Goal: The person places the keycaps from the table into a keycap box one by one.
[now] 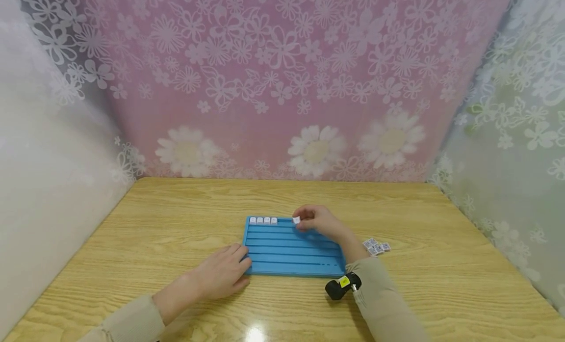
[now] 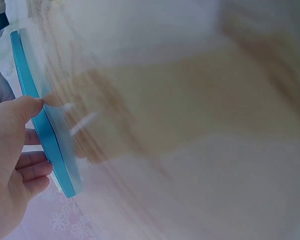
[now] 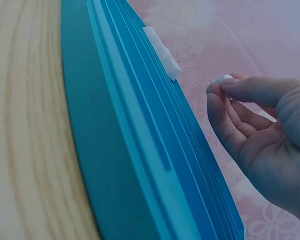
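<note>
Four white tiles (image 1: 263, 221) sit in the top groove at the far left corner of the blue grooved tray (image 1: 291, 253); their faces are too small to read. My right hand (image 1: 319, 222) pinches a fifth tile (image 1: 296, 220) between thumb and fingertips just above that groove, mostly hidden by my fingers. My left hand (image 1: 222, 273) rests with relaxed fingers against the tray's near left corner. Loose tiles (image 1: 376, 246) lie on the table (image 1: 441, 283) beyond the tray's right edge, partly blurred.

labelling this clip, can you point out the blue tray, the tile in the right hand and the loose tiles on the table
blue tray (image 1: 291, 256), head view, bare grooved surface
tile (image 1: 296, 220), head view, its white face
loose tiles (image 1: 376, 246), head view, middle of the cluster
</note>
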{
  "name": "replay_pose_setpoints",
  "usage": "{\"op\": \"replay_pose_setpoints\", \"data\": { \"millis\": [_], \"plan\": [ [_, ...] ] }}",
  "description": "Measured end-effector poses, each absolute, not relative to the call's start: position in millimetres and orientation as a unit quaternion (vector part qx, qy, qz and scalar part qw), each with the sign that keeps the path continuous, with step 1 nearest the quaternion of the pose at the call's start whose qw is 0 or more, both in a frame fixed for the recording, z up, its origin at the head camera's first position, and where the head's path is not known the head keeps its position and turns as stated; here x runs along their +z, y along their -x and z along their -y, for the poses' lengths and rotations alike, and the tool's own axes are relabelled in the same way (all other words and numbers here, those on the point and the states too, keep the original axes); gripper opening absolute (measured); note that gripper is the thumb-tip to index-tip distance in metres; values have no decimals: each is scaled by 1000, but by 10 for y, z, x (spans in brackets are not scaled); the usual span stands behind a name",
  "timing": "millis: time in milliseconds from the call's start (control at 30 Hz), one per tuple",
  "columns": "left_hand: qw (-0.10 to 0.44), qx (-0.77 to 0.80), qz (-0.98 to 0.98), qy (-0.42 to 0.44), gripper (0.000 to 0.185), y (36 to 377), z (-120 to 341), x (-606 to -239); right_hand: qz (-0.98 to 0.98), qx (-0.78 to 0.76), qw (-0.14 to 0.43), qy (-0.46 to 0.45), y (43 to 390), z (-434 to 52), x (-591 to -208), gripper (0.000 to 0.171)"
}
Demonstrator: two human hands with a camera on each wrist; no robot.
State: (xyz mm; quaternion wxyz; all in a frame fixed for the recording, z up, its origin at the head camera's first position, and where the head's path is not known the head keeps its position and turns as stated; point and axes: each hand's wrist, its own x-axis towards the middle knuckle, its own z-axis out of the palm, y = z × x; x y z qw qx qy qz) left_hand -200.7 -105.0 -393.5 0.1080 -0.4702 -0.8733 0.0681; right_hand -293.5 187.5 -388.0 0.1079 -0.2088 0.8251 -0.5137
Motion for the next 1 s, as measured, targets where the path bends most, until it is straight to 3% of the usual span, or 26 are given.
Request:
{"op": "replay_pose_setpoints", "data": {
  "millis": [333,700,1000],
  "plan": [
    [106,65,874,470,33,1991,1047,-3938,-819,-531,114,189,2956,-1757,-3906,29],
    [126,63,868,476,31,1995,1046,-3943,-873,-448,39,191,2995,-1629,-3939,24],
    [124,59,869,474,31,1993,1044,-3934,-885,-427,17,184,3020,-1547,-3940,19]
  ]
}}
